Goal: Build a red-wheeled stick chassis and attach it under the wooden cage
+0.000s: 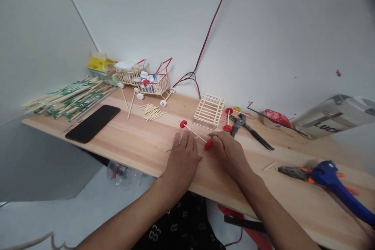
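"While the left hand (pixel 183 156) and the right hand (pixel 228 150) are at the surface (pixel 140 140), what is the state of each?"

"Left hand, centre of the frame: palm down, fingers extended and slightly apart, fingertips at the wooden axle (pixel 190 128). Whether they press on it, I cannot tell. Right hand, right of centre: fingers bent, directly beside the lower red wheel (pixel 208 144). Whether they pinch it, I cannot tell either."

"Specify the location of the axle."

"It lies diagonally at the centre of the frame, with the upper red wheel (pixel 183 124) at its left end and the lower one at its right end."

"Adjacent parts?"

"Above and to the right: a slatted stick assembly (pixel 209 111). Right of that: a second axle (pixel 229 118) with two red wheels, next to black-handled pliers (pixel 256 137). Left of centre: a loose pile of cut sticks (pixel 151 112)."

"Outer zones?"

"Lower right: a blue tool (pixel 326 174), overlapping orange-handled pliers (pixel 291 172). Left: a black phone (pixel 93 123), lying flat; beyond it, wrapped sticks (pixel 70 99). Upper left: two stick carts (pixel 159 87)."
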Demonstrator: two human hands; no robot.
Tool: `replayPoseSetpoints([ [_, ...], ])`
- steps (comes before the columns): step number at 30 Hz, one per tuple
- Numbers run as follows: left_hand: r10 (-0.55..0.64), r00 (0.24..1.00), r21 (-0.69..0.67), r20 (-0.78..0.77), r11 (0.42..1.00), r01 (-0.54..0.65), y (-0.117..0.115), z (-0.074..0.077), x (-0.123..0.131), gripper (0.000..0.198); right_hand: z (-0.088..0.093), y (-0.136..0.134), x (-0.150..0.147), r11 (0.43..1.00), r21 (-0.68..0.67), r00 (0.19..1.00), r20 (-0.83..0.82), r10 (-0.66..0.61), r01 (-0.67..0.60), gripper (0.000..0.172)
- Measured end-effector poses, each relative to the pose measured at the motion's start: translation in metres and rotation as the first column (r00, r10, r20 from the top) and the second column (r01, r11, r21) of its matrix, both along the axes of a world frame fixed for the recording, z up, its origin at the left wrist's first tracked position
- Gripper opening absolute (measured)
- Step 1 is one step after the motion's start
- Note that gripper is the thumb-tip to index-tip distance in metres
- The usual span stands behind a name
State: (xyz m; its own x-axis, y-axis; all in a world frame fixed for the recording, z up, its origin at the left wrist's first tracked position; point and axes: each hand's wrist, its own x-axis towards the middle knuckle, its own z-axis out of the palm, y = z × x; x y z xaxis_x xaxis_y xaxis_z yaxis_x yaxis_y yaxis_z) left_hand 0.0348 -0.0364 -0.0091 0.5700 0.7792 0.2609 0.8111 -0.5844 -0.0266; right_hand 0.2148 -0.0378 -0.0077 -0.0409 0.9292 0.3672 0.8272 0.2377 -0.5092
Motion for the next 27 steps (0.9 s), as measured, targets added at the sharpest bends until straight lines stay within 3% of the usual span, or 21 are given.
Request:
replayPoseSetpoints([
  [20, 0.025, 1.0, 0.063, -0.006, 0.998, -0.024, -0.0027, -0.0032, 0.003, 0.062, -0.0028, -0.0018, -0.0018, 0.998, 0.057, 1.0, -0.007, 0.012, -0.012, 0.034],
  [27, 0.046, 0.998, 0.141, -0.041, 0.989, -0.04, -0.0027, -0.002, 0.0064, 0.066, -0.0045, -0.0023, -0.0012, 0.998, 0.065, 1.0, -0.021, 0.015, -0.013, 0.034],
])
